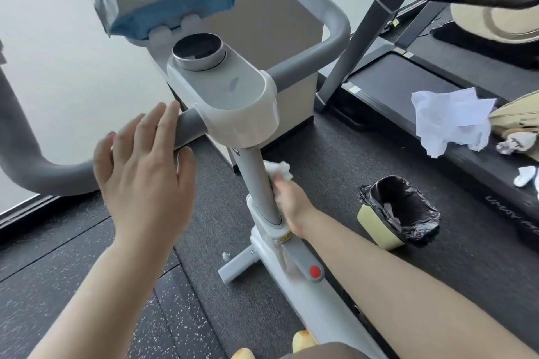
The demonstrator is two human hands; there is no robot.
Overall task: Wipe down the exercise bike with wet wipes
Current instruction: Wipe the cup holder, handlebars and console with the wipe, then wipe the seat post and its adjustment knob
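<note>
From my head camera, the bike (233, 102) stands right in front of me on the rubber floor, its grey post (258, 183) rising to the handlebar clamp. My right hand (291, 207) is curled round the post with a crumpled wipe (278, 169) bunched under the fingers. My left hand (143, 166) lies flat, fingers spread, over the handlebar (186, 128). The wipe is soft, limp and damp, so I judge it wants a wrapped grip, or it will bunch and slide on the smooth tube. The bike looks heavy and stiff; bracing at the bar should do. A bin (399, 213) sits near on my right.
</note>
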